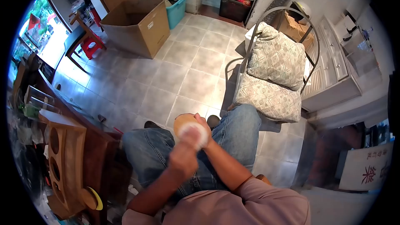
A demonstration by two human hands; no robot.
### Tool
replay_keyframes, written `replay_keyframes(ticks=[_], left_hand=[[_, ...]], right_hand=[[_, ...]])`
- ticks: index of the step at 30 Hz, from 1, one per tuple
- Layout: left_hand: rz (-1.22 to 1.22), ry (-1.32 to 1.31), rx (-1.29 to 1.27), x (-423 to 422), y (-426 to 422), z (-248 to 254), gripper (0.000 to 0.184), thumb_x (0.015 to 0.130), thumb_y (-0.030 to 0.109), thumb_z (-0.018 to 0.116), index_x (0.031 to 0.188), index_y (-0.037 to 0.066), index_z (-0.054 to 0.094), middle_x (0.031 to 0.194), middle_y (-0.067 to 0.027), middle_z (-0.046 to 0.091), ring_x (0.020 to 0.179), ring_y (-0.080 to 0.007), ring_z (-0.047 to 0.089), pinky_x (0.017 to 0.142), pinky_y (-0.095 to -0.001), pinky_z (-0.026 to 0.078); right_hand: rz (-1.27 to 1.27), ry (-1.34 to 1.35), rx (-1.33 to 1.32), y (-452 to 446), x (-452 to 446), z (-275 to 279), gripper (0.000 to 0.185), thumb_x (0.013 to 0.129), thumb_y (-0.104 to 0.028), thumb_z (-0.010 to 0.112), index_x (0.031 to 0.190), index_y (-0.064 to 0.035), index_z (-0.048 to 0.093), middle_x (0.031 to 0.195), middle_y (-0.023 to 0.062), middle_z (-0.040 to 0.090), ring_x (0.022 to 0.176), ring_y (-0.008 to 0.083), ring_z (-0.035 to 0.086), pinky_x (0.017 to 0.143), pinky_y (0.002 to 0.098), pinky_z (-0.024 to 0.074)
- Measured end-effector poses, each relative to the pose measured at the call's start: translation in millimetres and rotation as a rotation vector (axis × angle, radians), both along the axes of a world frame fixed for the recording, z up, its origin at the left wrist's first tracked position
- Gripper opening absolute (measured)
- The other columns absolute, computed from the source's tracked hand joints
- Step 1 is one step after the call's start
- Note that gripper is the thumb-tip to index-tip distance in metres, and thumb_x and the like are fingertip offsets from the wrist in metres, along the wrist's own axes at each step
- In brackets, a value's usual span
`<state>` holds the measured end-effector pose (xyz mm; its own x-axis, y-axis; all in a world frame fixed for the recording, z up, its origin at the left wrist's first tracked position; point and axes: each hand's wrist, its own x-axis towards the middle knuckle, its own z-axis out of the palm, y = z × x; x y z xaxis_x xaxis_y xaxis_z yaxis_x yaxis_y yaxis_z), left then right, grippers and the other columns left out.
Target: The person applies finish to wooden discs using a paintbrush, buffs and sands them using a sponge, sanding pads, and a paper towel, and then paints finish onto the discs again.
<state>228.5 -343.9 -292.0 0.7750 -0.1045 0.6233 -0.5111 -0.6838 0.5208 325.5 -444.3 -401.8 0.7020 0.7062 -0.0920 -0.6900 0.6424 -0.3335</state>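
Note:
Above my lap, my right hand is wrapped round the edge of a round tan piece, which looks like a wooden disc. My left hand is closed on a white round pad and presses it against the near side of the tan piece. Motion smears the left fingers and the pad, so the pad's exact kind is hard to make out. Both hands are between my knees, clear of the floor.
At my left, a dark wooden table holds a wooden panel with round holes and a yellow-edged disc. A cushioned chair stands ahead right. Farther off are a cardboard box and a teal bin.

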Motion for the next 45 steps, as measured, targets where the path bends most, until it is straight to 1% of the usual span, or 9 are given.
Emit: replay_keyframes(ticks=[6,9,11,12,19,23,30,38,45], left_hand=[[0.168,0.153,-0.007,-4,3,-2,0.044,0.089,-0.008,0.044,0.130,-0.009,0.060,0.131,-0.0284,0.063,0.123,-0.0418,0.061,0.107,-0.0449,0.049],[0.127,0.136,-0.021,-13,-1,0,0.044,0.089,-0.009,0.046,0.130,-0.008,0.061,0.129,-0.0281,0.064,0.122,-0.0417,0.062,0.105,-0.0447,0.050],[0.056,0.034,-0.022,-13,-10,10,0.040,0.087,-0.010,0.051,0.125,-0.009,0.063,0.125,-0.0285,0.065,0.119,-0.0429,0.064,0.103,-0.0459,0.052],[-0.066,0.146,-0.042,-23,-21,27,0.037,0.084,-0.012,0.057,0.120,-0.009,0.064,0.125,-0.0286,0.066,0.116,-0.0448,0.065,0.100,-0.0464,0.054],[0.118,0.127,-0.260,-58,9,40,0.035,0.097,-0.008,0.048,0.131,-0.007,0.056,0.131,-0.0287,0.063,0.125,-0.0435,0.061,0.110,-0.0508,0.046],[0.153,0.042,-0.148,-46,18,31,0.040,0.090,-0.008,0.046,0.128,-0.008,0.059,0.127,-0.0300,0.064,0.122,-0.0462,0.062,0.108,-0.0532,0.047],[0.061,0.067,0.144,-30,-11,19,0.039,0.087,-0.008,0.050,0.124,-0.009,0.063,0.130,-0.0287,0.063,0.124,-0.0446,0.061,0.108,-0.0529,0.047],[0.267,0.048,0.125,-13,7,9,0.037,0.085,-0.007,0.056,0.121,-0.013,0.063,0.125,-0.0297,0.065,0.119,-0.0429,0.064,0.104,-0.0496,0.051],[0.031,-0.029,0.050,-23,-7,11,0.039,0.083,-0.011,0.050,0.119,-0.017,0.062,0.121,-0.0343,0.064,0.115,-0.0466,0.065,0.102,-0.0512,0.052]], right_hand=[[-0.076,-0.152,-0.207,4,-2,14,0.058,0.107,-0.047,0.040,0.127,0.0036,0.058,0.112,0.0193,0.069,0.100,0.0291,0.069,0.089,0.0438,0.0576],[-0.014,-0.112,-0.130,-2,-4,26,0.057,0.108,-0.047,0.036,0.126,0.0019,0.059,0.103,0.0186,0.070,0.087,0.0260,0.071,0.071,0.0400,0.0601],[-0.138,0.244,-0.286,12,-1,18,0.058,0.107,-0.048,0.037,0.132,0.0006,0.057,0.112,0.0214,0.070,0.092,0.0289,0.071,0.075,0.0411,0.0603],[-0.255,0.503,-0.338,21,6,61,0.066,0.106,-0.053,0.030,0.130,0.0014,0.057,0.106,0.0236,0.071,0.069,0.0255,0.071,0.050,0.0332,0.0559],[-0.045,0.058,-0.053,-14,13,78,0.080,0.102,-0.063,0.023,0.127,0.0051,0.057,0.096,0.0235,0.071,0.053,0.0227,0.066,0.037,0.0281,0.0486],[0.061,-0.130,0.109,-19,13,59,0.076,0.103,-0.060,0.024,0.128,0.0033,0.057,0.104,0.0212,0.069,0.075,0.0238,0.071,0.049,0.0285,0.0544],[-0.321,-0.265,-0.282,-2,-5,70,0.069,0.105,-0.051,0.024,0.130,0.0041,0.056,0.125,0.0181,0.063,0.116,0.0288,0.060,0.103,0.0417,0.0467],[-0.482,-0.409,-0.323,5,-14,67,0.066,0.104,-0.049,0.029,0.133,0.0060,0.053,0.125,0.0173,0.064,0.114,0.0275,0.062,0.098,0.0383,0.0501],[-0.546,-0.406,-0.300,13,-15,65,0.067,0.104,-0.049,0.029,0.133,0.0063,0.052,0.122,0.0172,0.064,0.112,0.0257,0.062,0.098,0.0374,0.0496]])
